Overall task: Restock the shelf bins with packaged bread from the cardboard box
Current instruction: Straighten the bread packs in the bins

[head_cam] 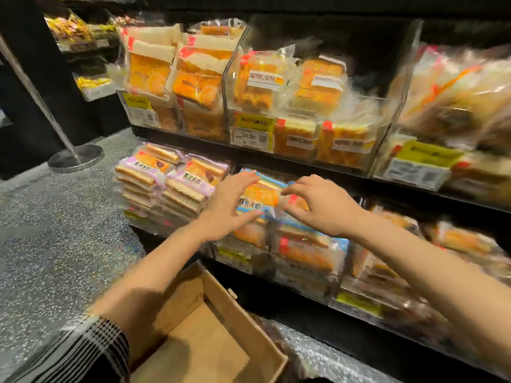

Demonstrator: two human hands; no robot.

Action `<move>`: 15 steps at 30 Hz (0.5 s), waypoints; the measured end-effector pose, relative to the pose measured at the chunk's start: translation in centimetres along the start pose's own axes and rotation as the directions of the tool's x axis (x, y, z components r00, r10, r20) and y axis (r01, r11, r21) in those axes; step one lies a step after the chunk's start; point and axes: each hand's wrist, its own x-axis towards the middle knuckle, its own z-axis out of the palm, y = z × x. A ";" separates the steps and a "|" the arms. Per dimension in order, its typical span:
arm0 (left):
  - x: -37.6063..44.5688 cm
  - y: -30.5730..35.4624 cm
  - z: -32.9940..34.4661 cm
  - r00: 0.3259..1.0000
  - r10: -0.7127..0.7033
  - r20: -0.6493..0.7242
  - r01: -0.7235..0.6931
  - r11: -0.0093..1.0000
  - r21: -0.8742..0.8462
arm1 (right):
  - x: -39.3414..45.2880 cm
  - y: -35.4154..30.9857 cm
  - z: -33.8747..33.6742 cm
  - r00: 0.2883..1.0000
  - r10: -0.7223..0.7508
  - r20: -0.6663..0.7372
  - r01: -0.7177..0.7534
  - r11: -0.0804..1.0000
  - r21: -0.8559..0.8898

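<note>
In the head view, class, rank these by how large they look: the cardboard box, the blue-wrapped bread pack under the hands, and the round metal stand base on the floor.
1. cardboard box
2. metal stand base
3. blue-wrapped bread pack, partly covered by the hands

The box is nearest the camera, which exaggerates it.

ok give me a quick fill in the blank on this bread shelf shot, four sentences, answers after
1. Both hands reach to bread packs with ____ wrapper edges, on the lower shelf.
2. The cardboard box on the floor looks ____ inside.
3. The packs to the left of the left hand have ____ wrappers.
4. The right hand has its fingers ____ over a pack.

Missing words: blue; empty; purple; curled
</note>
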 end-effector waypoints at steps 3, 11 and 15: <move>0.7 -1.0 2.4 0.961 0.116 0.249 -0.170 0.964 0.207 | -4.2 2.7 0.4 0.981 0.138 0.139 -0.146 0.988 0.044; -1.6 -4.1 4.2 0.920 -0.067 0.387 -0.164 0.830 0.534 | -6.2 1.2 7.9 0.958 0.259 0.120 -0.245 0.962 -0.118; -1.9 -4.1 4.3 0.927 -0.071 0.369 -0.155 0.822 0.548 | -5.1 -0.8 8.7 0.962 0.270 -0.042 -0.273 0.952 -0.136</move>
